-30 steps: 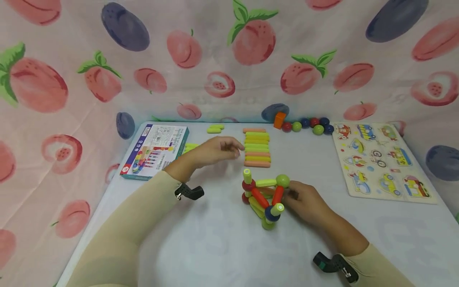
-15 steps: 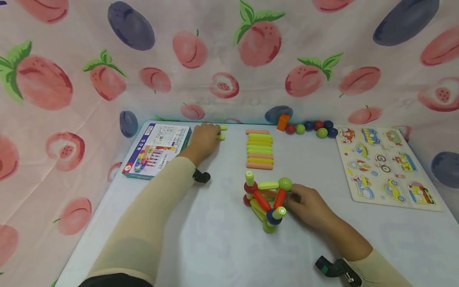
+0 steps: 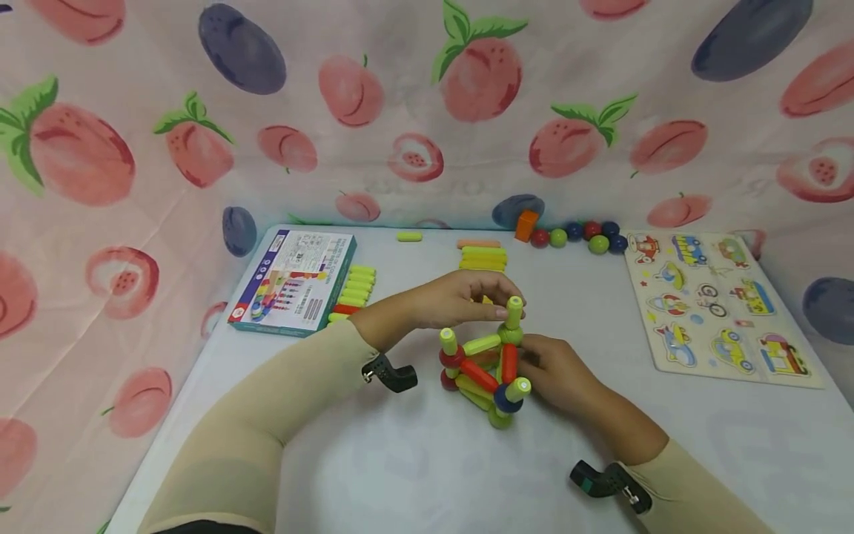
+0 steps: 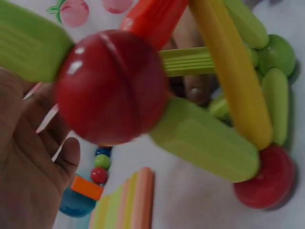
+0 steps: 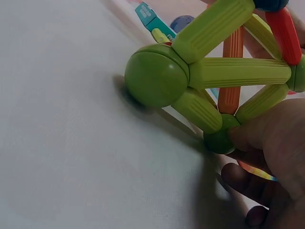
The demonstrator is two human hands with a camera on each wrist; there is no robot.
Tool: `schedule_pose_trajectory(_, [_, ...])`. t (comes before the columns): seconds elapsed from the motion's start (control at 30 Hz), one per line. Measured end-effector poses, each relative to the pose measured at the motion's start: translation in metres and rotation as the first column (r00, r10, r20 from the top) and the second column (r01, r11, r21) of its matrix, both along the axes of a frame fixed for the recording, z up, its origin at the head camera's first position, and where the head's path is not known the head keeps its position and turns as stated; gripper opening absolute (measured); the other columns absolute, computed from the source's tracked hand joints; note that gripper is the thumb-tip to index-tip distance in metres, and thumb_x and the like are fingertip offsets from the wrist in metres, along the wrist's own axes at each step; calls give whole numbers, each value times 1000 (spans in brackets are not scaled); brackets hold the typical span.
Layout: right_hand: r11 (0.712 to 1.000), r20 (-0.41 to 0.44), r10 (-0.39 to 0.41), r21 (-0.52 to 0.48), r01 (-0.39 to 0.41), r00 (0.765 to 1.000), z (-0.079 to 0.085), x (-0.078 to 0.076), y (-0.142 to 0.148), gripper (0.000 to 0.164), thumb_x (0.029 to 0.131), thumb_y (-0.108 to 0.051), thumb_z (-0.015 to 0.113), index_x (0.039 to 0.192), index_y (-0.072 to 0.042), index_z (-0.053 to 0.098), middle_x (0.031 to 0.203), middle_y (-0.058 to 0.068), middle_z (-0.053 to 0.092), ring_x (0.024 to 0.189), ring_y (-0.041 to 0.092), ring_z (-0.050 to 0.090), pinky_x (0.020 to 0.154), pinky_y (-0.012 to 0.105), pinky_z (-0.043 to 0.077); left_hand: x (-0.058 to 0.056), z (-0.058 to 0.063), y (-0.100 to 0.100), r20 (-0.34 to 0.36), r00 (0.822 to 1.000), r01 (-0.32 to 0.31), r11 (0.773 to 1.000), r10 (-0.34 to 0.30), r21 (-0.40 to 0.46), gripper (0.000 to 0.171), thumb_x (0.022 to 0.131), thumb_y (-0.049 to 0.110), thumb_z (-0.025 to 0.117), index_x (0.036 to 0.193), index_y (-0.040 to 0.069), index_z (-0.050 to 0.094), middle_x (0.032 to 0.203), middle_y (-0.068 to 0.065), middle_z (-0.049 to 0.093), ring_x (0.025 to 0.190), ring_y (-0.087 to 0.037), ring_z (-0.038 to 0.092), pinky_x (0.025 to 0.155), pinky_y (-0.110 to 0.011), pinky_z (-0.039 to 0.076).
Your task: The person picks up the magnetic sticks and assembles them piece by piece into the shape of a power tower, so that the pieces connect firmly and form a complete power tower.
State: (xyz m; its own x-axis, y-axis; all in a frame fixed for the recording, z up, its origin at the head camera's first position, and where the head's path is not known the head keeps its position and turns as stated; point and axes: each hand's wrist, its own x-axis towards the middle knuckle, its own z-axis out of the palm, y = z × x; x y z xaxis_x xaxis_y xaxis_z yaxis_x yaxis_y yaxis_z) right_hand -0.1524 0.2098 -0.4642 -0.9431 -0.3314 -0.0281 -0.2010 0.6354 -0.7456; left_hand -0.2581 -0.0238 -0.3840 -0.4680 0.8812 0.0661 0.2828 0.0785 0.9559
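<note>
A frame of coloured toy building sticks and balls stands on the white table, with red sticks (image 3: 480,376) along its top. My left hand (image 3: 460,300) pinches a short green stick (image 3: 514,311) between thumb and fingertips; the stick stands upright on a green ball (image 3: 511,335) at the frame's far corner. Two more upright green sticks rise from a red ball (image 3: 451,357) and a blue ball (image 3: 508,397). At the frame's right side, my right hand (image 3: 563,374) holds a lower green ball (image 5: 218,139), thumb against it. The left fingertips are hidden in the left wrist view.
Yellow and peach sticks (image 3: 483,256) lie in a row behind the left hand, partly covered. A boxed toy (image 3: 293,282) has several short sticks (image 3: 359,285) beside it. One green stick (image 3: 409,236), loose balls (image 3: 574,231), an orange block (image 3: 526,225) and a picture puzzle board (image 3: 723,311) lie farther back.
My left hand reached the short green sticks at the back, took one, and brought it to the frame's green ball. The frame has turned slightly. My right hand stays at its side.
</note>
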Motion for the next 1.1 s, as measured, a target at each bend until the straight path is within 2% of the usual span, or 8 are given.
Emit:
schedule_pose_trajectory(0.27, [1000,20,-12,18,12,1000,-3,1,-1,27,103,-15,71,129,-6,74,122,7,76,117,31,70,103,59,53,5,-8,1,-46,999,-8,1000,8,-2,29,107,9,65,135,2,66,119,-2,74,111,-20,66,92,-32,54])
schedule_pose_trajectory(0.37, [1000,13,-16,16,15,1000,-3,1,0,27,103,-15,72,129,-6,74,122,7,76,117,31,70,103,59,53,7,-8,0,-13,1000,-22,1000,22,-2,35,108,11,63,143,3,63,131,-3,71,120,-17,65,101,-32,54])
schedule_pose_trajectory(0.47, [1000,3,-21,13,21,1000,-4,2,1,28,103,-15,72,129,-7,74,123,7,76,116,31,70,103,58,54,10,-10,-7,61,993,-106,994,105,17,37,111,8,54,147,3,59,139,-6,67,129,-23,63,110,-41,51])
schedule_pose_trajectory(0.6, [1000,2,-24,18,24,1000,-4,5,3,30,103,-15,72,132,-9,74,123,5,76,109,25,69,100,55,55,23,-23,-36,50,961,-275,958,272,85,40,102,-3,42,136,1,62,127,-12,67,118,-30,63,106,-48,51])
schedule_pose_trajectory(0.7, [999,3,-20,26,20,1000,-3,6,2,31,103,-14,71,133,-11,74,118,2,75,99,20,65,93,49,57,44,-40,-63,-118,936,-315,940,331,131,39,92,0,49,127,1,64,118,-12,67,106,-29,60,95,-49,50])
schedule_pose_trajectory(0.83, [998,-29,-35,57,37,999,-2,9,0,30,100,-12,73,130,-10,75,110,1,74,89,18,61,84,41,56,75,-56,-78,-286,877,-357,922,386,149,34,94,14,66,127,7,64,111,-4,67,102,-26,59,88,-49,49])
schedule_pose_trajectory(0.97, [993,-70,-49,99,56,996,0,10,0,27,98,-13,76,125,-8,77,96,-2,70,84,17,57,76,37,52,92,-63,-74,-242,847,-460,881,474,115,30,97,16,78,125,12,67,104,4,67,98,-19,61,86,-43,50])
schedule_pose_trajectory(1.1, [989,-108,-46,134,60,993,0,14,0,25,95,-13,78,120,-10,78,82,-6,61,78,17,53,68,34,47,91,-62,-70,-175,835,-517,853,522,77,27,99,12,76,124,13,68,104,4,68,99,-19,61,89,-39,50])
